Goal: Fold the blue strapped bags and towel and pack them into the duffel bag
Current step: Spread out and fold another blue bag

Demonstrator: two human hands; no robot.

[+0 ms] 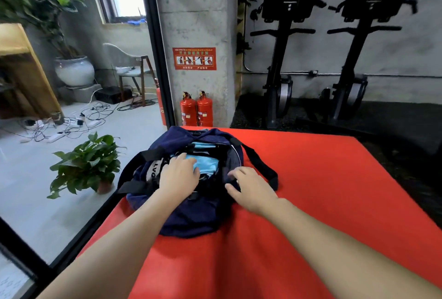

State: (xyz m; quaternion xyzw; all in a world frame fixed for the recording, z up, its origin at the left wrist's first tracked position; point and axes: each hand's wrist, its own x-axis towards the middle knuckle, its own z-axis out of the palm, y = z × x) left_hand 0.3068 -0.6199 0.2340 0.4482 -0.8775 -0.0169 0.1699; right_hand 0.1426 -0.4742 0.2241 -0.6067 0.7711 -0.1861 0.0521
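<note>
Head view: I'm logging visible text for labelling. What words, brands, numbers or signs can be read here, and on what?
"LVO": white letters on a grey band of the navy duffel bag, partly hidden by the left hand; the word is cut off.
Red sign on the concrete pillar: pictograms and lines of text, too blurred to read.
Labels on the two fire extinguishers: too small to read.

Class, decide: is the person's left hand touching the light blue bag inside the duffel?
Touching. The head view shows the left hand lying flat on the light blue bag, fingers overlapping its fabric.
</note>
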